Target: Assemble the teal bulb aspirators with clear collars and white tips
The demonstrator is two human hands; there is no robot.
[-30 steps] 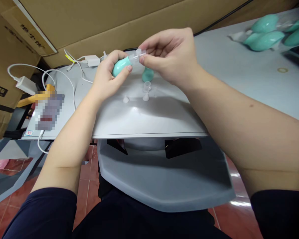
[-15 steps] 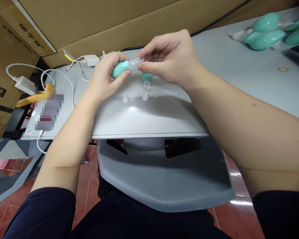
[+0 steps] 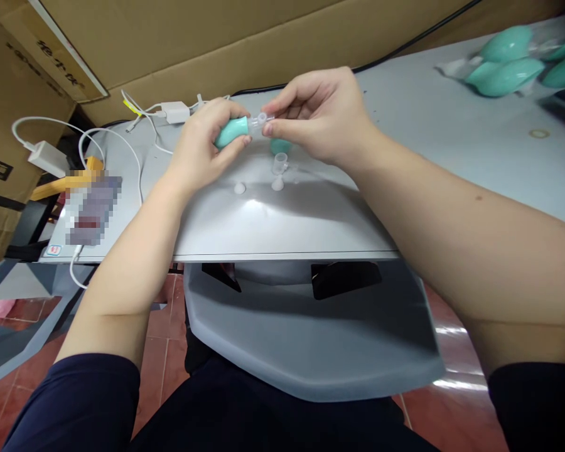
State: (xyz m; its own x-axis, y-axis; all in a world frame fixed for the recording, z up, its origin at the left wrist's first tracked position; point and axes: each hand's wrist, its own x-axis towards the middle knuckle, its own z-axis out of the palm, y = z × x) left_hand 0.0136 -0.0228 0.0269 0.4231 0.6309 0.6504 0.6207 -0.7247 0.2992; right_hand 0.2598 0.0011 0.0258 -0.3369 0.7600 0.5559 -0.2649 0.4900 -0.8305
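Observation:
My left hand (image 3: 206,135) is wrapped round a teal squeeze bulb (image 3: 232,132), held above the table. A clear plastic connector (image 3: 260,122) sticks out from the bulb's right end. The thumb and fingers of my right hand (image 3: 322,110) pinch the connector's far end. Below the hands a clear short plastic tube piece (image 3: 280,163) stands on the table. Beside it lie a small white cone-shaped piece (image 3: 277,184) and a similar white piece (image 3: 240,188). Another teal object (image 3: 280,146) shows partly behind my right hand.
Several teal bulbs (image 3: 506,76) with clear fittings lie at the back right of the grey table (image 3: 452,132). White chargers (image 3: 175,112) with cables and a blurred phone (image 3: 96,207) are on the left. Cardboard (image 3: 193,44) stands behind; a grey chair (image 3: 311,351) is below.
The view has shifted very slightly. Both hands keep hold of the bulb and its connector in nearly the same place, with the right fingers a little changed in position.

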